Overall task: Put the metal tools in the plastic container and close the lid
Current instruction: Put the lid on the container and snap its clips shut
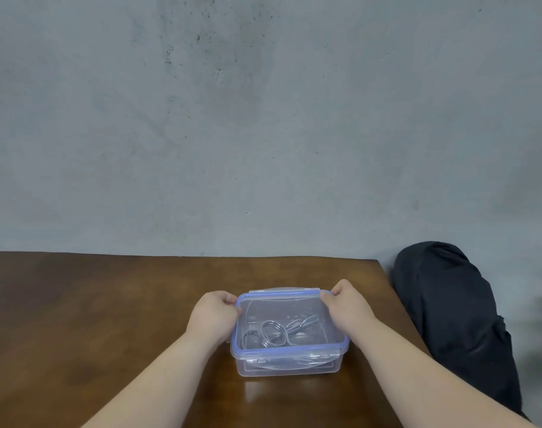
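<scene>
Head view, looking fwd and down. Plastic container (289, 335) sits on the wooden table (109, 319), near the front-centre, squarely betw. both forearms so each hand reaches one short side w/o twisting. Metal tools (274, 333) lie inside on the floor of the box: ring-shaped handles toward the near-left, thinner shanks running to the far-right; exact no. of pieces cannot be told through the clear plastic. Lid (282, 296), clear w/ a blue rim, appears seated over the box.

Left hand (215, 316) is curled against the left edge, fingers bent over the rim at the far-left corner. Right hand (345, 304) mirrors it at the far-right corner, fingers folded onto the blue rim. Hands are thus well apart, each closed on the lid edge. Probable reason: pressing opposite sides at once keeps the lid level and stops the light box sliding on the smooth table.

Near latch (320, 356) looks folded down; far latch (283, 290) seems to stick out flat, i.e. likely not yet snapped. Side latches are hidden under the hands.

Dark bag (448, 319) rests beyond the table's right edge, against the grey wall (263, 118); not part of the job.
</scene>
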Tool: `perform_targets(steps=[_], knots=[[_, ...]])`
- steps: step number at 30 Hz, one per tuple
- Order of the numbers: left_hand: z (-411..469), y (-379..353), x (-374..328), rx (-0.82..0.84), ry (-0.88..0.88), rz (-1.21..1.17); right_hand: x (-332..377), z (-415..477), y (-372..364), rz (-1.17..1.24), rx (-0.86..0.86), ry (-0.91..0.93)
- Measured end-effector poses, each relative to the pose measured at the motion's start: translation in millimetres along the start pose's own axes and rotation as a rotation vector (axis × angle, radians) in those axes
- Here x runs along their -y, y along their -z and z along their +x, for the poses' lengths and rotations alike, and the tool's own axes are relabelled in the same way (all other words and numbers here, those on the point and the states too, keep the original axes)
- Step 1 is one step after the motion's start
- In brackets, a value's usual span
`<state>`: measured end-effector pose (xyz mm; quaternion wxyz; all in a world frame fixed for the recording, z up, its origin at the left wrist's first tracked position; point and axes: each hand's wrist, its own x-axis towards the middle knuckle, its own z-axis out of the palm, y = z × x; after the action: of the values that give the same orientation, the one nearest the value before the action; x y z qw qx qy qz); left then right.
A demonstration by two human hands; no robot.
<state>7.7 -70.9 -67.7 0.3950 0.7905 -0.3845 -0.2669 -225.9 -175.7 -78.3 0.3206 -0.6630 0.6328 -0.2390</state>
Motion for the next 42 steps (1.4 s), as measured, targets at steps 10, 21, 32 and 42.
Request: perform_targets(steps=[10,21,32,42], knots=[[-11.1,8.6,-11.4,0.048,0.017,0.085,3.6,-8.4,2.2,-0.015,-0.017,0.024],[-14.0,6.1,-7.3,0.043,0.002,0.169,-3.1,-13.9,-4.2,0.002,-0.028,0.024],[-14.7,4.0,-9.6,0.071,0.014,0.232,0.0,-7.1,0.0,0.087,0.024,-0.037],[-2.3,4.3,-10.5,0.021,0.04,0.136,3.4,-4.4,0.3,0.056,0.031,-0.025]])
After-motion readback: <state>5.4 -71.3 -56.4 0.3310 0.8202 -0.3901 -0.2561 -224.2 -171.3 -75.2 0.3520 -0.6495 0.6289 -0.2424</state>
